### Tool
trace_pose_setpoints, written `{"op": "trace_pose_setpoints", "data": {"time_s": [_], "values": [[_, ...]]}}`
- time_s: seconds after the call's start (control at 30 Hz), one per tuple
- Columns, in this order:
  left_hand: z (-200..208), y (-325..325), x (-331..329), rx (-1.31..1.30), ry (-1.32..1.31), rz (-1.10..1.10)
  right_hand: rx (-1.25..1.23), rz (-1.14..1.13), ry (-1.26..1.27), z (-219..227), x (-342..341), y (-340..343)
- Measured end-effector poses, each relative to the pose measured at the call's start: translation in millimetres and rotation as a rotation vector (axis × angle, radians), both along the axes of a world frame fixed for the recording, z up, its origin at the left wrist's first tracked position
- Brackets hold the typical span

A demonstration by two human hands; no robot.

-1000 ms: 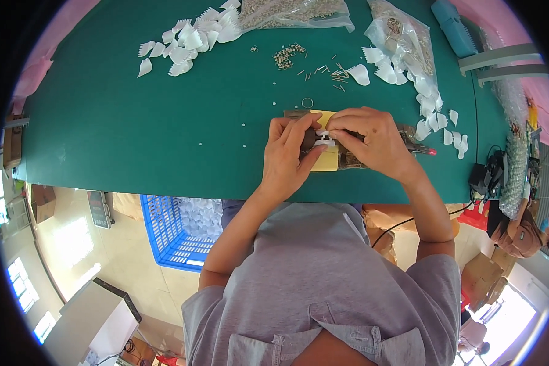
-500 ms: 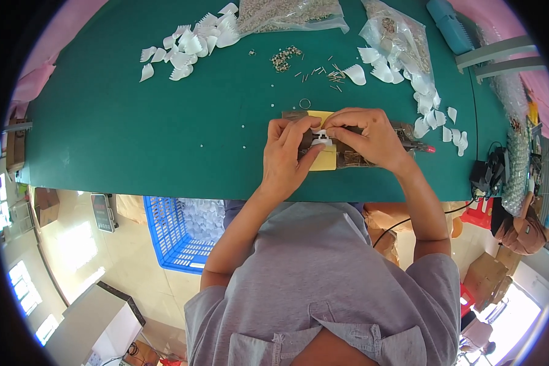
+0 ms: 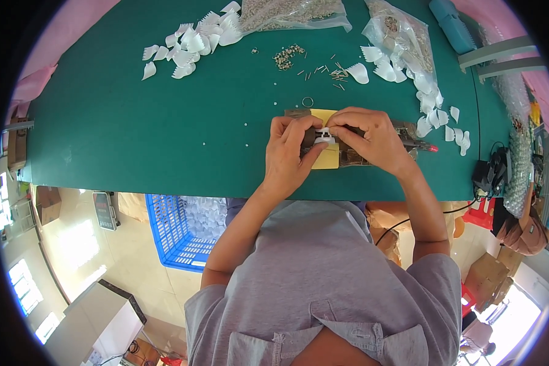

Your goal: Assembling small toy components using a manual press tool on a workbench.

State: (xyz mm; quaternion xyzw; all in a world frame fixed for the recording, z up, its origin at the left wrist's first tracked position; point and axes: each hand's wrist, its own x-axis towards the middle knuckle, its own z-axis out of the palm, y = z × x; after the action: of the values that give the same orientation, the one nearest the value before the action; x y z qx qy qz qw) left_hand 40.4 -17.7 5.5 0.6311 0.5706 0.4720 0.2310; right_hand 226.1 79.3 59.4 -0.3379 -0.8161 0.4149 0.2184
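Note:
A small white plastic piece (image 3: 325, 139) with dark gaps in its middle sits over a yellow strip (image 3: 329, 161) on a brown taped block (image 3: 352, 158). My left hand (image 3: 290, 146) grips the piece from the left, thumb below and forefinger above. From the right, my right hand (image 3: 369, 137) has thumb and forefinger pinched together against the piece's upper edge. Whatever lies between those fingertips is too small to make out. A thin metal ring (image 3: 308, 102) lies just beyond the block. To the right of the block, a tool with a red tip (image 3: 433, 148) shows.
White toothed plastic pieces (image 3: 192, 43) are heaped far left, with more (image 3: 430, 100) at right. Small metal parts (image 3: 287, 58) and pins (image 3: 338, 74) lie ahead. Two clear bags (image 3: 293, 15) stand behind. A blue crate (image 3: 168, 235) is below the table edge; a cable (image 3: 402, 222) hangs at right.
The whole view has shifted slightly, so the table things sit a little further right. Both hands keep their hold at the white piece, with hardly any finger movement.

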Motion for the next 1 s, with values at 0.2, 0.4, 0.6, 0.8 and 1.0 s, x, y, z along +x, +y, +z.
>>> {"op": "trace_pose_setpoints", "data": {"time_s": [0.2,0.4,0.6,0.8,1.0], "values": [[0.7,0.3,-0.7,0.005,0.004,-0.004,0.108,-0.246,-0.156,-5.5,10.2,42.5],[-1.6,0.6,-0.9,0.018,-0.004,-0.013,0.203,-0.261,-0.429,-23.5,-9.3,69.2],[-3.9,0.6,-2.6,0.025,-0.013,-0.004,0.231,-0.174,-0.564,-21.2,-12.1,71.5],[-2.1,-0.4,-2.0,0.009,-0.044,0.004,-0.032,-0.163,-0.125,16.5,1.6,24.2],[-2.1,0.2,-1.7,0.010,-0.023,-0.012,0.035,-0.270,-0.145,3.1,21.5,25.0]]}}
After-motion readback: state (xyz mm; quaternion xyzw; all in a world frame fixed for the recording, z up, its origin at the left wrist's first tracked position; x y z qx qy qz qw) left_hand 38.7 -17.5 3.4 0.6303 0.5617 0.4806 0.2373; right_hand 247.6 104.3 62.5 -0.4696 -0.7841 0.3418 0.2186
